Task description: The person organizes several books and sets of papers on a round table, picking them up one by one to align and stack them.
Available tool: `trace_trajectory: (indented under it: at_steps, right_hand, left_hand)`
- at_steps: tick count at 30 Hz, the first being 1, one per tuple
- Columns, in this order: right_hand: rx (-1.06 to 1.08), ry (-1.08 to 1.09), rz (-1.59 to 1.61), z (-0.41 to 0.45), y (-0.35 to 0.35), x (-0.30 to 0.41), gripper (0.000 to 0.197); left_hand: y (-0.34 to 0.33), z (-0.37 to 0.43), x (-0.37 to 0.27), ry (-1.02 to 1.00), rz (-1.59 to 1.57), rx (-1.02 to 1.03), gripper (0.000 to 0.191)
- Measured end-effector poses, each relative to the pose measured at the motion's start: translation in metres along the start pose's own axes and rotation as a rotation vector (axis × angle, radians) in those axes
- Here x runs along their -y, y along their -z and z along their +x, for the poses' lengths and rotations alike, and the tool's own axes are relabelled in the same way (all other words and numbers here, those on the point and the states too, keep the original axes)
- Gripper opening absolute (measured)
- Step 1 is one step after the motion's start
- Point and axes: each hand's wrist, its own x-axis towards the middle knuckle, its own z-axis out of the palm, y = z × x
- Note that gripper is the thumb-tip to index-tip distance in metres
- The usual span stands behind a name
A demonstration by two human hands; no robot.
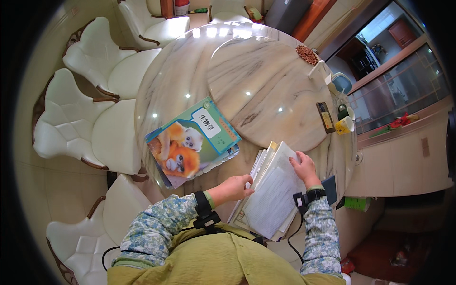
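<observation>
A stack of books and papers lies tilted before me, at the front edge of the round marble table. On top of it is a translucent folder over a sheet covered in lines of writing. My right hand holds the folder's upper right edge, thumb on top. At the stack's left side is my left hand, thumb and fingers apart; whether the fingertips touch the pages is hard to tell. Left of it lies a pile of books, topped by a green textbook with a monkey photo and printed writing.
A raised round turntable fills the table's middle. At the right stand a yellow cup, a dark green mug and a phone. A dark blue booklet lies beside my right wrist. Several white chairs line the left.
</observation>
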Motion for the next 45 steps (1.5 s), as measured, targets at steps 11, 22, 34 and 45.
trace_trajectory:
  at_steps: [11,22,34,45]
  right_hand:
    - [-0.515,0.359,0.141,-0.053,-0.001,0.007,0.036]
    - [-0.298,0.046,0.521,-0.157,-0.007,0.016,0.029]
    - [0.513,-0.219,1.153,-0.141,-0.075,0.156,0.039]
    - [0.407,-0.345,1.347,-0.105,-0.149,0.210,0.046]
  left_hand:
    - [0.071,-0.023,0.010,-0.096,-0.134,-0.317,0.028]
    - [0.234,-0.021,0.085,0.386,0.294,-0.486,0.079]
    - [0.222,-0.026,0.089,0.342,0.453,-0.159,0.078]
    - [0.181,-0.103,0.084,0.400,-0.603,-0.160,0.041]
